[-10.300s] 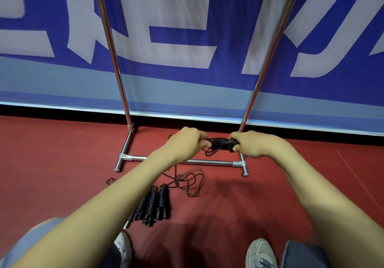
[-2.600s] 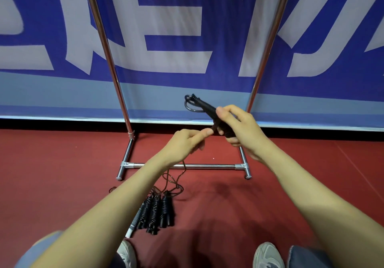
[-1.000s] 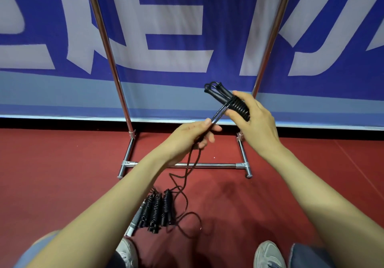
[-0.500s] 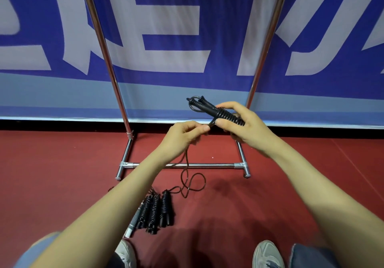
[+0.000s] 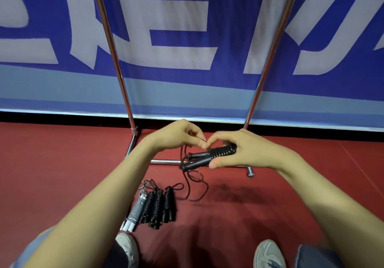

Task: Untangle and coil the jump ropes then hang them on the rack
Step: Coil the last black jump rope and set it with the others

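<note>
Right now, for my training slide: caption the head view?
Right hand holds a jump rope's paired handles, left hand pinches its cord; coiled ropes lie on the floor before the rack.

Hands: our left hand [image 5: 176, 134] and right hand [image 5: 239, 149] meet before the rack [image 5: 116, 60], above its base bar [image 5: 166, 161].
Held rope: the jump rope handles [image 5: 199, 159] lie across our right hand, pointing left; our left hand pinches the cord [image 5: 195, 186], which hangs to the floor [image 5: 62, 164].
Coiled ropes [image 5: 153, 205]: on the floor, side by side under our left forearm, just left of the cord's end.
Rack posts: one behind each hand.
Banner [image 5: 187, 39]: behind the rack.
Shoes: left shoe [image 5: 126, 247] just behind the coiled ropes, right shoe [image 5: 268, 253] well apart.
</note>
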The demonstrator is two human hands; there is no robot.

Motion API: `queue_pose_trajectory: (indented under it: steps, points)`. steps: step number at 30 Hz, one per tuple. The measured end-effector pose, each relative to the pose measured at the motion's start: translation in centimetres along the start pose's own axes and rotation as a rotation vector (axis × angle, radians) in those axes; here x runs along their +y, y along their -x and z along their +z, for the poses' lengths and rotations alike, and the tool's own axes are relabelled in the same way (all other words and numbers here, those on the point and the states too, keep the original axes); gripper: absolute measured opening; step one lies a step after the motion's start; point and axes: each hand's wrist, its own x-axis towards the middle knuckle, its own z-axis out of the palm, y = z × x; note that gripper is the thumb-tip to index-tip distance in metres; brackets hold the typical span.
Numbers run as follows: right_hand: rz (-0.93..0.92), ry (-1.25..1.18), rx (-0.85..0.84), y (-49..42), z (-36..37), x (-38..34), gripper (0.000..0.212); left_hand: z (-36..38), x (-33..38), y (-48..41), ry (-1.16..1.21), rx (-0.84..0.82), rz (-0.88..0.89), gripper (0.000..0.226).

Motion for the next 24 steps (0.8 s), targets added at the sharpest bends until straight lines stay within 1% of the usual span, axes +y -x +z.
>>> queue_pose_trajectory:
  steps: [3, 5, 7, 9, 10, 12, 14, 17, 21, 24]
  points:
    - [0.081, 0.136, 0.098, -0.3, 0.1, 0.2, 0.066, 0.2, 1.1, 0.0, -0.062, 0.149, -0.026, 0.018]
    - [0.108, 0.231, 0.148, -0.7, 0.2, 0.5, 0.065, 0.8, 1.6, 0.1, -0.09, 0.265, -0.019, 0.02]
    - [0.118, 0.344, 0.212, -1.1, 0.3, 1.1, 0.064, 1.9, 1.8, 0.1, -0.076, 0.345, -0.006, 0.02]
    - [0.12, 0.417, 0.289, -1.5, 0.4, 1.6, 0.065, 2.8, 1.9, 0.2, 0.033, 0.392, -0.01, 0.015]
    - [0.124, 0.419, 0.325, -1.6, 0.3, 1.8, 0.065, 3.0, 1.9, 0.2, 0.144, 0.41, -0.017, 0.011]
    - [0.14, 0.401, 0.38, -1.8, 0.2, 1.9, 0.062, 2.7, 1.8, 0.2, 0.383, 0.43, -0.015, 0.005]
    - [0.147, 0.399, 0.422, -1.9, 0.3, 1.9, 0.06, 2.3, 1.8, 0.4, 0.476, 0.415, 0.028, 0.003]
    - [0.149, 0.392, 0.472, -2.0, 0.4, 1.9, 0.06, 2.3, 2.0, 0.7, 0.526, 0.398, 0.056, 0.01]
    - [0.133, 0.344, 0.456, -1.9, 0.2, 1.8, 0.063, 3.2, 2.2, 0.6, 0.571, 0.365, 0.075, 0.02]
    - [0.133, 0.383, 0.459, -1.8, 0.2, 1.8, 0.058, 3.5, 2.3, 0.5, 0.554, 0.371, 0.081, 0.019]
